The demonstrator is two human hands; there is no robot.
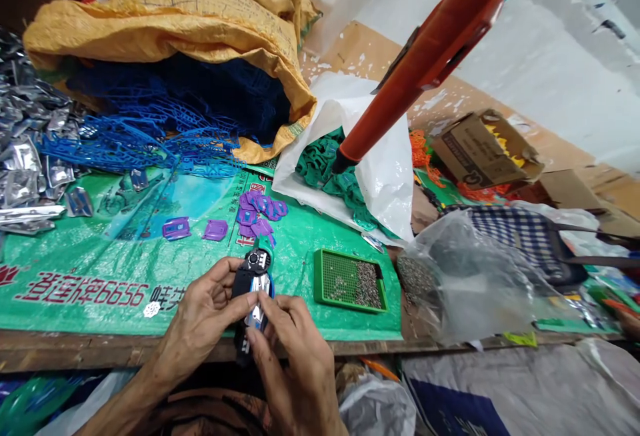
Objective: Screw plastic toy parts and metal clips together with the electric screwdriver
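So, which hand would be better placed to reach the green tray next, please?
Probably the right hand: it is nearer the green tray, and the left hand, also on the black device, could steady it.

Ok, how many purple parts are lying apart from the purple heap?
2: the leftmost part and the nearer part, between it and the purple heap. Any stacked underneath would be hidden.

L hand (207,304), R hand (303,363), fingers bent

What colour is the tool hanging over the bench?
The hanging tool is orange-red, with a black tip; the head view shows it best.
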